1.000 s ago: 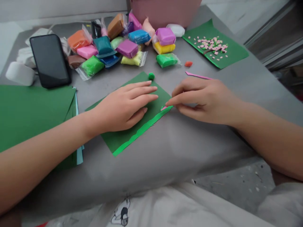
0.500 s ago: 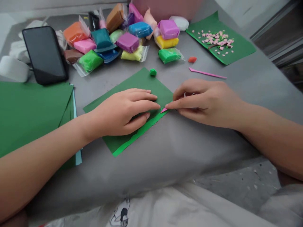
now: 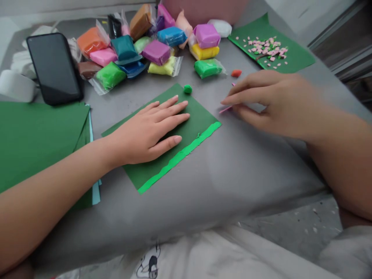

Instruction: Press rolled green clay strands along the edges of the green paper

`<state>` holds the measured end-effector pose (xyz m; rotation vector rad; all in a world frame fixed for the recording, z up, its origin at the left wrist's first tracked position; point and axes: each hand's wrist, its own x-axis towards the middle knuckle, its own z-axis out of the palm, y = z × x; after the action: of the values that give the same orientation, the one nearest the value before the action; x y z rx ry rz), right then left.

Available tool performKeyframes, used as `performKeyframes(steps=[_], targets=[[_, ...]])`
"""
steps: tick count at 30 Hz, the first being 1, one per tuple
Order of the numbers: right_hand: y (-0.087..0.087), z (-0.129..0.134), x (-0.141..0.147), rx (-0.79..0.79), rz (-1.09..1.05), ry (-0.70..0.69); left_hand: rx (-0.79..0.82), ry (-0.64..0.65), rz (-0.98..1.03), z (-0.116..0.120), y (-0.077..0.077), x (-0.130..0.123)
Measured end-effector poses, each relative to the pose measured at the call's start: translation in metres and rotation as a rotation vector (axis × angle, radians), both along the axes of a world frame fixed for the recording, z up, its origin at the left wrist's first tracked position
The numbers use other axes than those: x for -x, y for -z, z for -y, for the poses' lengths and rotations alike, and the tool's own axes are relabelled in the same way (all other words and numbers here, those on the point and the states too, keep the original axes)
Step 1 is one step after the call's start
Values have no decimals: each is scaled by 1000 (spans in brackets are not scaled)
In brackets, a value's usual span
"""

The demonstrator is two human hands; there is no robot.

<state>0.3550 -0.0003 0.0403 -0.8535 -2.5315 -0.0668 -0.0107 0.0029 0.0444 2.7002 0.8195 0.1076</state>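
Observation:
My left hand (image 3: pixel 151 131) lies flat with fingers spread on a dark green sheet of paper (image 3: pixel 197 112). Along the sheet's near edge runs a flattened strip of bright green clay (image 3: pixel 180 155), with a small raised scrap on its upper side. To the right of the sheet, my right hand (image 3: pixel 270 102) pinches a pink clay tool (image 3: pixel 225 110), its tip low over the table and apart from the paper. The tip of a second pink tool (image 3: pixel 233 84) shows behind that hand; the rest is hidden. A small ball of green clay (image 3: pixel 188 89) sits at the sheet's far corner.
Several wrapped clay packs (image 3: pixel 157 52) are heaped at the back. A phone (image 3: pixel 55 68) leans at the left, above a stack of green paper (image 3: pixel 37 139). Back right lies a green sheet with a pink blossom tree (image 3: pixel 270 48), near a red clay lump (image 3: pixel 236 73).
My right hand has lifted off the strip and moved right and away with the pink tool. My left hand has shifted back slightly and flattened, fingers spread, uncovering more of the strip.

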Motion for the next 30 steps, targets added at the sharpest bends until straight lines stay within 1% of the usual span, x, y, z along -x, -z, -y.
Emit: performKeyframes(steps=[2,3,5,6,11,17,21,26,30], targets=[[4,8,11,-20,-83,-32,6,-11,-40,-1,2,0],[5,13,18,-21,-95,-90,12,-12,-59,-1,2,-1],[9,23,30,-22,-68,-173,26,-10,-85,-1,0,-2],[10,26,34,-25,-51,-187,33,-8,-93,-1,-2,-3],[14,31,41,26,-10,-153,37,-18,-101,0,-4,-4],[14,30,42,-64,-49,-182,36,-33,-114,1,-3,-6],[13,32,44,-10,-3,-166,30,-40,-117,2,-3,-6],[12,34,43,-26,-4,-165,25,-41,-107,2,-3,-6],[12,35,42,47,27,-130,23,-46,-104,3,-2,-6]])
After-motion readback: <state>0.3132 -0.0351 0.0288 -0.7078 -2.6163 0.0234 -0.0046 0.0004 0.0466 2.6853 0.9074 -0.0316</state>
